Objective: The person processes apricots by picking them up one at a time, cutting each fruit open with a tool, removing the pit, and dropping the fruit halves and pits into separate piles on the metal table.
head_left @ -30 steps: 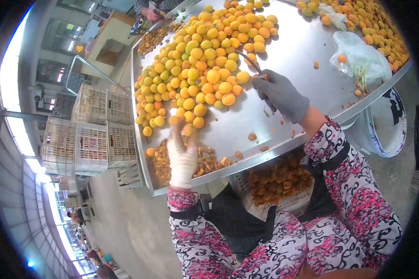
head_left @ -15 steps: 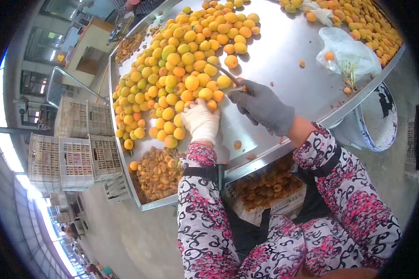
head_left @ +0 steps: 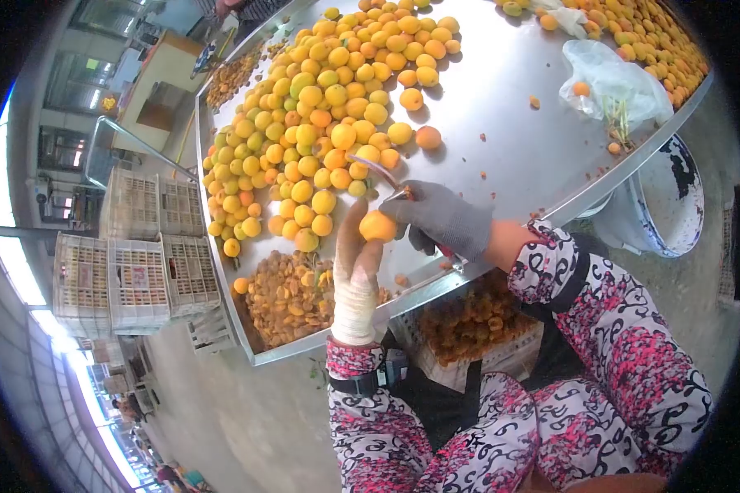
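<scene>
Over the near edge of the metal table (head_left: 501,123), my left hand (head_left: 356,283), wrapped in white cloth with bare fingers, is closed on a yellow-orange apricot (head_left: 377,227). My right hand (head_left: 450,218) wears a grey glove and grips a knife with a curved blade (head_left: 376,169); its fingers are against the same apricot. The blade points up and left, above the fruit. Just beyond both hands spreads a large heap of apricots (head_left: 304,123). Beside my left hand lies a pile of brownish-orange pieces (head_left: 284,304).
A crate (head_left: 477,329) of brownish pieces is under the table edge. At right are a white bucket (head_left: 645,205), a clear plastic bag (head_left: 604,78) and more apricots (head_left: 633,37). Stacked crates (head_left: 140,275) stand at left. Another person's sleeve (head_left: 259,8) shows at the far edge.
My left hand has drawn back from the heap with an apricot. My right hand has moved left and down to meet it, bringing the knife along.
</scene>
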`<act>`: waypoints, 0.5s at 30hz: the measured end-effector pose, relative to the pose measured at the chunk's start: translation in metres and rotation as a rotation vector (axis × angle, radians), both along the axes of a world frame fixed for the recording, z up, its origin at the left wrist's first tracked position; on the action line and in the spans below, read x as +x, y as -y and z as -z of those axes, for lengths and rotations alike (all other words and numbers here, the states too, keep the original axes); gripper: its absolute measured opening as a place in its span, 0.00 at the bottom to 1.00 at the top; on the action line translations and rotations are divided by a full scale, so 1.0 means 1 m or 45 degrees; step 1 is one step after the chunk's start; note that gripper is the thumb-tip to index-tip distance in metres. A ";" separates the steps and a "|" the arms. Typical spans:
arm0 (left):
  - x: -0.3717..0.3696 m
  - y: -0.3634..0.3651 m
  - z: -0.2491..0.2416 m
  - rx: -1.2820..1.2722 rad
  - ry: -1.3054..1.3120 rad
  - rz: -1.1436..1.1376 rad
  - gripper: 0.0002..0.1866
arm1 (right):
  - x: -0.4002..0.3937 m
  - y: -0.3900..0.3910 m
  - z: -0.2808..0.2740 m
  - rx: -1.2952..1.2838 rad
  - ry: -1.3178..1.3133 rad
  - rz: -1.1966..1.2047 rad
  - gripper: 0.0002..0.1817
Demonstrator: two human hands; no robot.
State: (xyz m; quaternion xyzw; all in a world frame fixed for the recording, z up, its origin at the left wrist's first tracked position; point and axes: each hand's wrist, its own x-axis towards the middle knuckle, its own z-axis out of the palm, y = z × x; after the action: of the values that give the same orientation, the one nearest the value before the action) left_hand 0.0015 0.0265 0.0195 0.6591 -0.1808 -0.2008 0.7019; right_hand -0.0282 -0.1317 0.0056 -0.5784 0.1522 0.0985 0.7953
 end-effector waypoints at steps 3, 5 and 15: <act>-0.001 0.002 0.001 -0.090 -0.006 0.002 0.28 | 0.001 -0.003 0.002 0.116 0.010 0.020 0.21; -0.001 0.004 0.007 -0.005 0.004 -0.020 0.27 | 0.003 -0.001 0.004 0.133 0.022 0.020 0.20; 0.020 -0.003 0.028 -0.624 -0.510 0.031 0.28 | 0.006 -0.001 -0.012 -0.003 -0.063 0.145 0.15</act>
State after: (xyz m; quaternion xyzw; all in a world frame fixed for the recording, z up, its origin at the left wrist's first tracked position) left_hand 0.0214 0.0298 -0.0087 0.4157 -0.0898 -0.2853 0.8589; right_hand -0.0222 -0.1307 0.0176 -0.5671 0.2046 0.0674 0.7950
